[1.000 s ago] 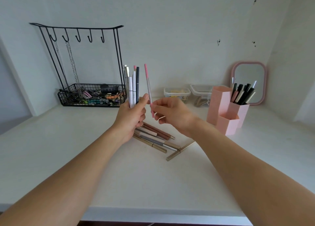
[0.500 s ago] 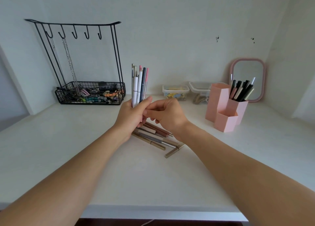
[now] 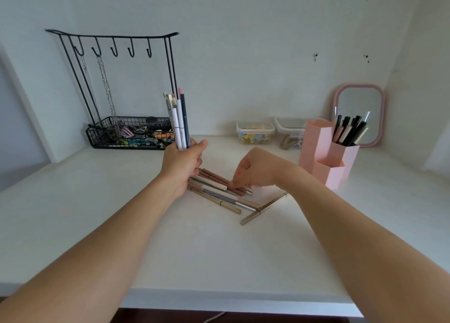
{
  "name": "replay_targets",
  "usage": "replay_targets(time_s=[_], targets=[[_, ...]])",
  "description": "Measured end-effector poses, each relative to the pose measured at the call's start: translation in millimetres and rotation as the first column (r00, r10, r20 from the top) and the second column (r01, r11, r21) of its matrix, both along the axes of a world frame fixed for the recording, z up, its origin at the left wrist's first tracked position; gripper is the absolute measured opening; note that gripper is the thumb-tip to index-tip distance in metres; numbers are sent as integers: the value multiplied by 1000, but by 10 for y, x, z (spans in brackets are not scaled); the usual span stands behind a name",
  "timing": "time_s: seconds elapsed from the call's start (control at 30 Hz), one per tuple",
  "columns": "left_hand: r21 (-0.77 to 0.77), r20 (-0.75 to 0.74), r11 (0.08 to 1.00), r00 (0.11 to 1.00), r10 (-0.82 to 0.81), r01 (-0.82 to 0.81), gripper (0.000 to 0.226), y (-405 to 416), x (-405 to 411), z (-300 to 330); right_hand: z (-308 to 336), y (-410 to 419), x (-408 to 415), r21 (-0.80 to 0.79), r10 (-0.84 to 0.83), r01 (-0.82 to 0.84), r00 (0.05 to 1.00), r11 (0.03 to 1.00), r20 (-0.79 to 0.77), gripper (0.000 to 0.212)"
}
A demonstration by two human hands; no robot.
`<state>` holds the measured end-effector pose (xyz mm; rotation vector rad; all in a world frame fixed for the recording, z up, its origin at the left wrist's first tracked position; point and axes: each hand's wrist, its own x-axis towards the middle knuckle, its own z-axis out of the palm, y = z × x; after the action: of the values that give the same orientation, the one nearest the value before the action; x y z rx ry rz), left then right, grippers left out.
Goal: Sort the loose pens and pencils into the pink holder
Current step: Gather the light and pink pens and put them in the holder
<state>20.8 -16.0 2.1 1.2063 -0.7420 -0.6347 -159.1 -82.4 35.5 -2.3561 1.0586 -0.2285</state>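
My left hand (image 3: pixel 181 163) holds an upright bundle of pens (image 3: pixel 179 120), white, pink-tipped and dark ones, above the middle of the white desk (image 3: pixel 121 225). Several brown, beige and gold pencils (image 3: pixel 220 192) lie loose on the desk just below it. My right hand (image 3: pixel 253 169) reaches down with its fingertips touching the right ends of the brown pencils; whether it grips one I cannot tell. The pink holder (image 3: pixel 326 157) stands at the right, with several dark pens (image 3: pixel 349 131) in its back compartment.
A black wire rack with hooks and a basket (image 3: pixel 129 132) of small items stands at the back left. Two clear plastic boxes (image 3: pixel 255 132) sit against the wall. A pink-framed mirror (image 3: pixel 359 114) leans behind the holder. The desk's front edge runs along the bottom.
The pink pen went from my right hand into the bundle in my left. My right hand then dropped to the loose pencils on the desk.
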Motion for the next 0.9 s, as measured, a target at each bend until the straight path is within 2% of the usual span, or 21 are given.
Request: replay_targets(time_s=[0.17, 0.3, 0.4, 0.5, 0.57, 0.73, 0.9], targets=[[35, -8, 999, 1000, 13, -13, 25, 10, -2, 13, -10, 10, 18, 25, 0, 0, 1000, 1000, -22, 41], [65, 13, 998, 1000, 10, -11, 30, 19, -48, 29, -18, -28, 8, 58, 6, -8, 1000, 998, 18, 36], [64, 31, 998, 1000, -5, 3, 35, 38, -61, 42, -2, -85, -6, 163, -30, -10, 970, 987, 240, 25], [61, 61, 996, 995, -76, 73, 37, 56, -66, 42, -2, -70, 49, 290, -80, -104, 826, 952, 558, 16], [50, 76, 987, 984, -158, 155, 35, 68, -96, 45, -20, -21, 111, 294, -80, -161, 744, 942, 664, 14], [91, 61, 967, 968, -245, 240, 47, 68, -148, 53, -73, 69, 204, 237, -75, -146, 686, 960, 724, 6], [82, 109, 961, 957, -270, 263, 42, 69, -164, 37, -142, 98, 228, 139, -69, -54, 663, 989, 745, 7]])
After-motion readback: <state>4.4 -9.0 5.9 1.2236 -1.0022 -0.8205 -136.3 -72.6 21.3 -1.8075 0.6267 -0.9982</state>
